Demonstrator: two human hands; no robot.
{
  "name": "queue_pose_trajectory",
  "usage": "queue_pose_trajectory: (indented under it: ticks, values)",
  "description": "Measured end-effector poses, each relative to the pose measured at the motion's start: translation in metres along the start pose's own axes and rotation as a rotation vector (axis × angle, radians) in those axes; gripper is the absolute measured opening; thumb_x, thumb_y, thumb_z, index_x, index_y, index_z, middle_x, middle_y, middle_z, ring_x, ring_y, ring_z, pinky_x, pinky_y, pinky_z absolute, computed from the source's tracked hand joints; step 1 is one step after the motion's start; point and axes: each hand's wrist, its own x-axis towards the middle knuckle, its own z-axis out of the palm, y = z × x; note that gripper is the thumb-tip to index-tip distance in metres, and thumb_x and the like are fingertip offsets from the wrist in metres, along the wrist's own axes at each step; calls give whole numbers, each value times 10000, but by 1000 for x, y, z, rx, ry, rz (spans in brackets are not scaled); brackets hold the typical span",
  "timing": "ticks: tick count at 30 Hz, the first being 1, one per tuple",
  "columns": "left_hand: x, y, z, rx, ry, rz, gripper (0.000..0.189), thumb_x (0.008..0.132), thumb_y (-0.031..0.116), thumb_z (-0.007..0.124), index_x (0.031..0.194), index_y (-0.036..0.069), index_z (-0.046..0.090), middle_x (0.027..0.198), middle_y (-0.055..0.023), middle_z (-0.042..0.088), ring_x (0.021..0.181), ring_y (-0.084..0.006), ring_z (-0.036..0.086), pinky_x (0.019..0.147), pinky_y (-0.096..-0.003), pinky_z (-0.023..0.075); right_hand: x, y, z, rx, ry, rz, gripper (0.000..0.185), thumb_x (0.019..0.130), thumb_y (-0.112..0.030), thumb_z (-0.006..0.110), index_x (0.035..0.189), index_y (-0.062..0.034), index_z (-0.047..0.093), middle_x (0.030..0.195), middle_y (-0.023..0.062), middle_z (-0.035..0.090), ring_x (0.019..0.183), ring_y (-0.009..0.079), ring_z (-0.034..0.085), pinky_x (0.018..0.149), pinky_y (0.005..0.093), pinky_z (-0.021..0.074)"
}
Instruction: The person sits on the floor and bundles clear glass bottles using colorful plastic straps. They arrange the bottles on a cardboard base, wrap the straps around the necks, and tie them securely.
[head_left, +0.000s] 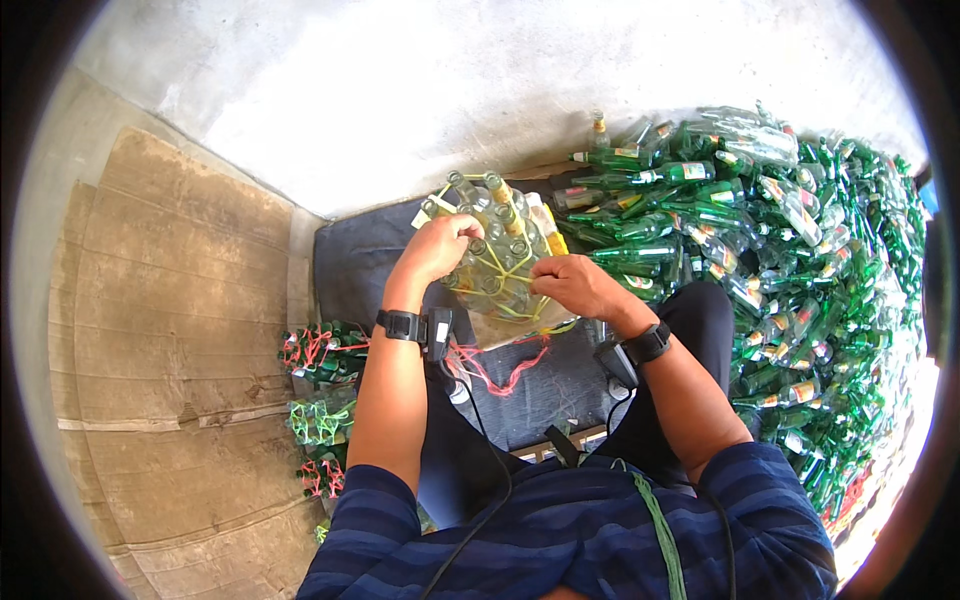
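Observation:
Several clear glass bottles (496, 285) stand upright in a tight cluster before me, with yellow string (504, 271) running between and around their necks. My right hand (574, 283) is closed on a strand of this string at the cluster's right side. Over the left side of the cluster is my left hand (448, 244), its fingers curled beside a bottle neck; whether it pinches string there is hidden. Some bottles at the back bear gold-coloured neck labels. Under the cluster lies a pale board (487, 336).
A large heap of green and clear glass bottles (772, 225) fills the right side. Bundles of bottles tied with red and green string (322, 420) stand at left, beside cardboard (180, 337) against the wall. Loose pink string (502, 386) lies before my lap.

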Motion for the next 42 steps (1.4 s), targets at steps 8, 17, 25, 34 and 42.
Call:
queue_pose_trajectory:
  ticks: [8, 17, 25, 34, 42]
  values:
    - [-25, 34, 4, 37, 91, 240, 294, 854, 62, 682, 1142, 74, 733, 1231, -168, 716, 1140, -376, 679, 978, -439, 551, -3, -28, -12, 340, -98, 98, 207, 1025, -218, 641, 976, -31, 714, 802, -33, 597, 778, 77, 555, 720, 288, 470]
    - [-31, 21, 39, 182, 151, 479, 437, 779, 249, 831, 1147, 52, 699, 1290, -194, 670, 1275, -395, 594, 1077, -480, 492, 5, -9, 17, 849, -211, 42, 348, 1112, -358, 599, 1253, -49, 673, 961, 5, 699, 849, 89, 646, 765, 265, 521]
    - [-33, 29, 58, 397, 299, 431, 209, 782, 205, 784, 946, 78, 753, 1148, -129, 681, 1160, -353, 616, 1007, -457, 509, 14, -4, 34, 1050, -103, 123, 270, 1128, -322, 555, 987, -94, 590, 747, -7, 543, 613, 96, 508, 584, 272, 447]
    - [-31, 21, 57, 358, 219, 347, 252, 798, 192, 768, 1009, 55, 758, 1162, -131, 688, 1159, -351, 625, 1023, -442, 518, 14, -12, 45, 763, 26, 155, 229, 1089, -322, 607, 1046, -100, 639, 686, -87, 446, 536, 39, 376, 477, 249, 294]
    - [-38, 29, 57, 348, 181, 244, 280, 803, 211, 777, 1048, 75, 782, 1150, -95, 691, 1157, -324, 629, 1024, -419, 532, 7, -16, 43, 818, -7, 245, 237, 1097, -305, 591, 926, -147, 548, 675, -116, 365, 525, 8, 293, 460, 229, 220]
